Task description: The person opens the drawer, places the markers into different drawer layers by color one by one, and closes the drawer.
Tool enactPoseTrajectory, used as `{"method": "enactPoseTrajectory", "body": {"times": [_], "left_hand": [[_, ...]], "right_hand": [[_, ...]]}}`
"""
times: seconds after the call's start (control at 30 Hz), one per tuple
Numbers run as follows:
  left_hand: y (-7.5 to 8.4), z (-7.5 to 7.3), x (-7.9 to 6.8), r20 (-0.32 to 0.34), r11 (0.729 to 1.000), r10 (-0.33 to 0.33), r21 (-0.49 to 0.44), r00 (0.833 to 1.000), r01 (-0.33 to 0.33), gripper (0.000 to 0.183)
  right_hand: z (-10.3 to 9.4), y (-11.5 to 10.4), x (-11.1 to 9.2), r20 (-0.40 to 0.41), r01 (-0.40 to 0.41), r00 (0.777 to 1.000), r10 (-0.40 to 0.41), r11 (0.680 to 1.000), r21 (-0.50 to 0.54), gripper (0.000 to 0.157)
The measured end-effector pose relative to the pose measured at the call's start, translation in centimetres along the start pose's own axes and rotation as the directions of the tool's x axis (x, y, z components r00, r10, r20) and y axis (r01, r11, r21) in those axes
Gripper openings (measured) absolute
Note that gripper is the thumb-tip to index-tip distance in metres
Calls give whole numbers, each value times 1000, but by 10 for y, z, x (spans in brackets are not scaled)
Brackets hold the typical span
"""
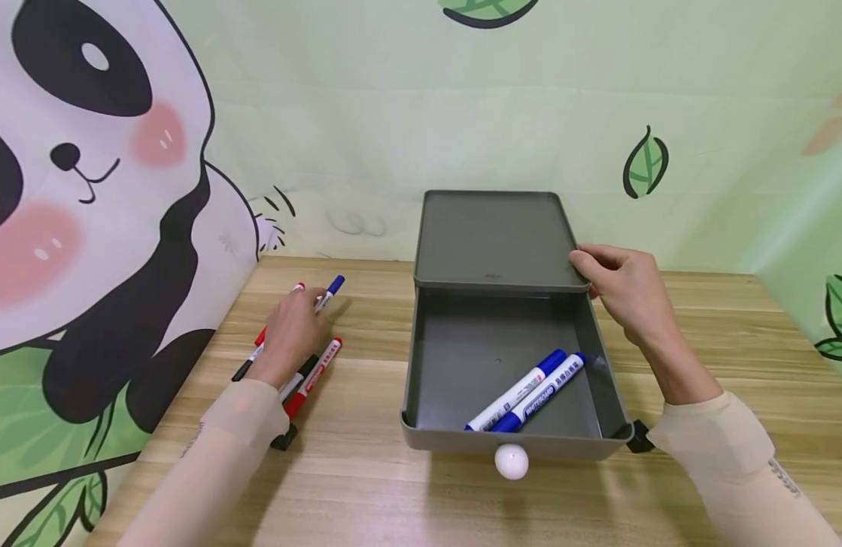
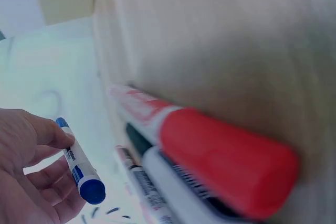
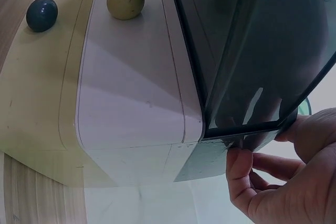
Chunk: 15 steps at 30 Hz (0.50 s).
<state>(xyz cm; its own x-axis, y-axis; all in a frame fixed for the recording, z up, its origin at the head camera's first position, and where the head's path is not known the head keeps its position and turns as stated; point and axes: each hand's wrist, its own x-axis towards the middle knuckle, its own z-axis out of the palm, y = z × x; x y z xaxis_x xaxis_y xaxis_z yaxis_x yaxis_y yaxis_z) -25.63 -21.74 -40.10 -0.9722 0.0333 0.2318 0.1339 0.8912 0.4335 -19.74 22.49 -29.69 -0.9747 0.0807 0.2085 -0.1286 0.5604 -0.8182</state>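
Note:
My left hand (image 1: 298,330) pinches a blue-capped whiteboard marker (image 2: 81,163) between thumb and fingers, a little above the table at the left. Under and around that hand lie more markers, among them a red marker (image 1: 317,374) and a black-capped one (image 1: 301,372). At the back right corner of a grey-topped drawer unit (image 1: 492,239), my right hand (image 1: 629,292) grips the edge with its thumb on top and fingers curled beneath. The unit's top grey drawer (image 1: 455,334) is pulled out. Two blue whiteboard markers (image 1: 540,391) lie slanted side by side inside it.
A white knob (image 1: 512,461) juts from the grey drawer's front. Below are a white drawer (image 3: 136,82) with a yellow knob and a yellow drawer (image 3: 42,87) with a dark knob, both closed. A panda-print cloth (image 1: 366,114) stands behind the wooden table (image 1: 366,486).

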Motion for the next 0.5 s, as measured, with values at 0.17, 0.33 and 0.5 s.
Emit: {"method": "enactPoseTrajectory", "body": {"times": [0.17, 0.33, 0.5], "left_hand": [[10, -18, -1, 8, 1000, -8, -22, 1000, 8, 46], [25, -39, -5, -16, 998, 0, -68, 1000, -1, 41], [41, -57, -10, -51, 993, 50, -109, 997, -55, 38]], "right_hand": [[1, 1, 2, 5, 1, 1000, -1, 1000, -4, 50], [1, 0, 1, 6, -3, 1000, 3, 1000, 3, 50], [0, 0, 1, 0, -3, 1000, 3, 1000, -2, 50]]}}
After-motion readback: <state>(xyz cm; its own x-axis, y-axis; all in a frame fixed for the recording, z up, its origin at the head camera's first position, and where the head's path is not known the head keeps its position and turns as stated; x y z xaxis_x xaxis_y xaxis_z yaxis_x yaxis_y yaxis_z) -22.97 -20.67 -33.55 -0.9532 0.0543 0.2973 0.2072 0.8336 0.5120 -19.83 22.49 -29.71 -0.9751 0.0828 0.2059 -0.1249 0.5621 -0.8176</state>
